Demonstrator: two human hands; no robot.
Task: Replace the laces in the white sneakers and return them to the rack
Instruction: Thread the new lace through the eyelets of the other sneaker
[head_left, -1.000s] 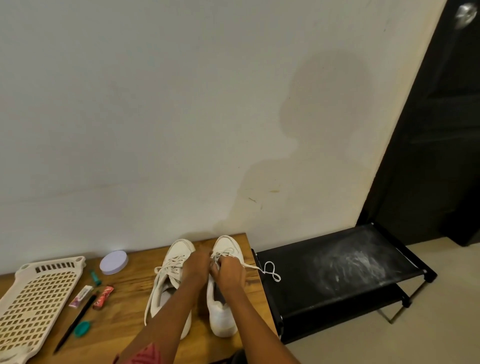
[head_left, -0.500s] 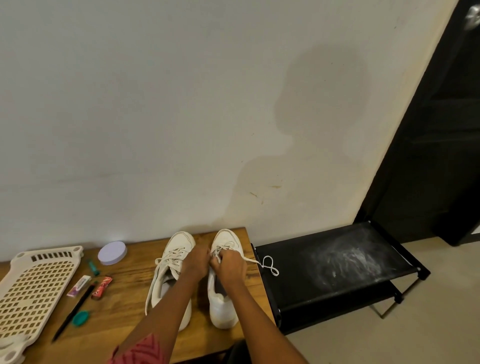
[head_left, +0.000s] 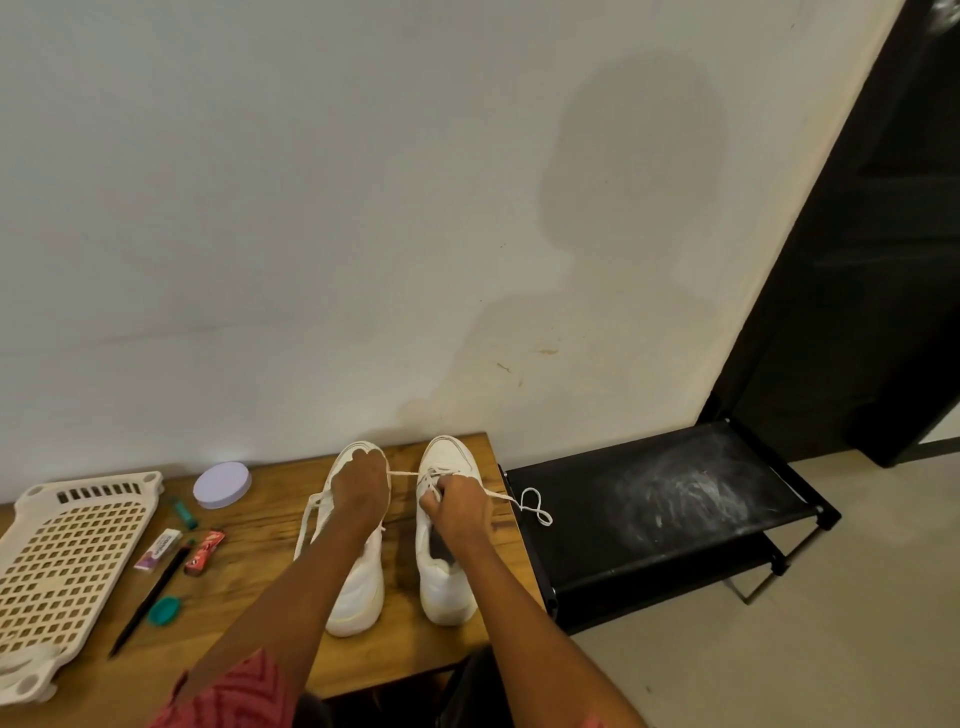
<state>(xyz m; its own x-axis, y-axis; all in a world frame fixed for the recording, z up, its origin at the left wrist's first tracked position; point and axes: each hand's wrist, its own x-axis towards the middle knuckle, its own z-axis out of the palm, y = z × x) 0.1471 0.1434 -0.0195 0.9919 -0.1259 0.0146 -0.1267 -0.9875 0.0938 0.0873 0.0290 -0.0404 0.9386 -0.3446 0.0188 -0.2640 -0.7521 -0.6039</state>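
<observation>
Two white sneakers stand side by side, toes to the wall, on the wooden table. My left hand is over the left sneaker and pinches a white lace stretched taut across to the right sneaker. My right hand grips the lace over the right sneaker's eyelets. The lace's other end loops off the table's right edge over the black shoe rack.
A cream perforated tray lies at the table's left. Between it and the sneakers are a lilac round lid, a black pen, a teal cap, small packets. A dark doorway is at the right.
My left hand has pulled away to the left, drawing the lace taut between the two sneakers. My right hand stays on the right sneaker. The camera view shifted slightly.
</observation>
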